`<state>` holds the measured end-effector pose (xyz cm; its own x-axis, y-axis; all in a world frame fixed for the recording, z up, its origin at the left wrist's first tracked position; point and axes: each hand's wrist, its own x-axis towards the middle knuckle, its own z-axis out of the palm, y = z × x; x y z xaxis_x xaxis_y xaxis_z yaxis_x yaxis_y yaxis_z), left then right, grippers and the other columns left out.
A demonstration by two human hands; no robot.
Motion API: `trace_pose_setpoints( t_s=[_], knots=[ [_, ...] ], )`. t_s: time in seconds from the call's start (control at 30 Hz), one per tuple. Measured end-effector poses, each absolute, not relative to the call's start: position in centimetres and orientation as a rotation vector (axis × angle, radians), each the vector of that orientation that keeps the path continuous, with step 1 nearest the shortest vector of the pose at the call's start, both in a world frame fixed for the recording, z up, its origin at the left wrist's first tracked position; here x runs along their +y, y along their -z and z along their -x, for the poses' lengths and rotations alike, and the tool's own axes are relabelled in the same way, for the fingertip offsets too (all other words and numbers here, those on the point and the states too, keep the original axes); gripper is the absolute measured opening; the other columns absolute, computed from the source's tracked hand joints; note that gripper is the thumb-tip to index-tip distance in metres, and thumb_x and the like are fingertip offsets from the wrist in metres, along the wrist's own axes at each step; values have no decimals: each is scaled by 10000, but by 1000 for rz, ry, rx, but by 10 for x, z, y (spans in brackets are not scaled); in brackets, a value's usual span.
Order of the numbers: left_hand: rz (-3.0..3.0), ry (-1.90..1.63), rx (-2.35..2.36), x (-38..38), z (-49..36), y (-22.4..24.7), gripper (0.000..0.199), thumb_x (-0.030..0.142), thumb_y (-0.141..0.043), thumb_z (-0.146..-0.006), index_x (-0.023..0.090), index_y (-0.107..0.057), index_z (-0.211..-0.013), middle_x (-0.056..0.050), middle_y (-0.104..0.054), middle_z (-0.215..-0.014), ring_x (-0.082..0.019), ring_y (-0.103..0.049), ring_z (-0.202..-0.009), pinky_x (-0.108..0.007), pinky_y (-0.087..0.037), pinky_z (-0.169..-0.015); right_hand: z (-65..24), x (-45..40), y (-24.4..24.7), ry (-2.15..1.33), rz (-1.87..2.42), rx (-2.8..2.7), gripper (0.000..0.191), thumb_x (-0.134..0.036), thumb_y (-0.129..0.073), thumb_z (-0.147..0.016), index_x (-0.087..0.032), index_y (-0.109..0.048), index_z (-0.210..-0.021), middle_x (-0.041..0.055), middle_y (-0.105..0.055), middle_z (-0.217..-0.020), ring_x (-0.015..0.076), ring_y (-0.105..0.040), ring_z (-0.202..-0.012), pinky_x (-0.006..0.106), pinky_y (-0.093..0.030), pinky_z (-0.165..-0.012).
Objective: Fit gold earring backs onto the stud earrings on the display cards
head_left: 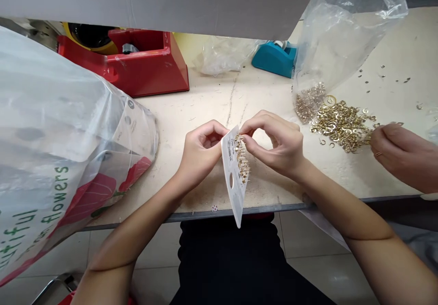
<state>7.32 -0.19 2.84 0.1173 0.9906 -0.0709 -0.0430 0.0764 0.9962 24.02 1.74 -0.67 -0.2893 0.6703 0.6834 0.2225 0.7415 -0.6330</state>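
A white earring card [228, 159] with a hanging hole stands tilted, nearly edge-on, above the table's front edge. Small gold studs [242, 161] with thin posts stick out along its right face. My left hand [204, 147] pinches the card's far end between thumb and fingers. On the other side, my right hand [277, 143] has thumb and index finger closed together at the topmost studs. Whatever is between those fingertips is too small to make out. Beyond my right hand lies a heap of gold hook-shaped pieces [342, 124].
Another person's hand [404, 154] touches the heap's right side. A clear plastic bag [342, 44] with small metal pieces lies behind it. A red tape dispenser [147, 63] and a teal one [275, 58] stand at the back. A large printed bag [68, 159] fills the left.
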Motion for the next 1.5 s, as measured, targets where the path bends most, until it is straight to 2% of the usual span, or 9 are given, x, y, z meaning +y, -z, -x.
trace_pose_setpoints(
  t_s=[0.1, 0.17, 0.3, 0.43, 0.53, 0.87, 1.1, 1.5],
  knots=[
    [-1077, -1073, 1020, 0, -71, -19, 330, 432, -893, -659, 206, -656, -624, 30, -605, -629, -50, -491, -529, -223, -359, -450, -241, 17, 6, -627, 706, -1820, 98, -70, -637, -879, -164, -613, -883, 14, -645, -786, 97, -606, -710, 241, -526, -645],
    [-1061, -1081, 1006, 2, -71, -14, 323, 413, -903, -647, 207, -655, -626, 36, -600, -630, -46, -485, -531, -221, -359, -455, -241, 17, 7, -705, 721, -1793, 96, -77, -633, -880, -169, -608, -883, 15, -639, -802, 101, -607, -730, 249, -528, -659],
    [-1073, -1117, 935, 7, -71, -5, 290, 369, -902, -659, 214, -656, -654, 45, -594, -611, -47, -479, -515, -215, -420, -480, -241, 17, 9, -785, 744, -1756, 92, -81, -634, -878, -169, -610, -893, 18, -631, -821, 103, -604, -746, 257, -521, -676],
    [-1177, -1162, 926, 8, -71, 3, 159, 218, -816, -770, 207, -658, -759, 43, -644, -708, -50, -586, -592, -180, -490, -541, -240, 17, 10, -775, 731, -1766, 115, -64, -634, -876, -164, -624, -932, 21, -656, -857, 92, -615, -756, 241, -530, -681],
    [-1275, -1213, 928, 7, -71, 6, 132, 177, -779, -798, 201, -649, -794, 46, -655, -743, -43, -624, -634, -150, -508, -576, -240, 17, 9, -751, 742, -1782, 110, -67, -626, -880, -164, -626, -932, 23, -663, -854, 93, -622, -755, 237, -540, -676],
    [-1428, -1274, 933, 5, -68, 7, 213, 207, -841, -742, 211, -672, -873, 39, -683, -827, -40, -640, -712, -132, -516, -643, -241, 17, 11, -759, 790, -1739, 84, -84, -655, -862, -160, -633, -888, 18, -651, -815, 104, -630, -747, 250, -529, -663],
    [-1385, -1245, 1047, 5, -71, 3, 340, 452, -852, -707, 200, -636, -781, 24, -651, -757, -71, -585, -632, -202, -491, -584, -243, 19, 9, -786, 740, -1778, 50, -110, -648, -881, -159, -634, -881, 25, -659, -817, 110, -635, -747, 262, -556, -675],
    [-1400, -1309, 1006, 5, -72, 3, 260, 304, -884, -691, 197, -659, -764, 41, -661, -712, -46, -579, -589, -166, -450, -525, -241, 18, 9, -734, 773, -1772, 70, -83, -638, -862, -148, -614, -851, 19, -640, -787, 103, -621, -713, 249, -543, -641]
  ],
)
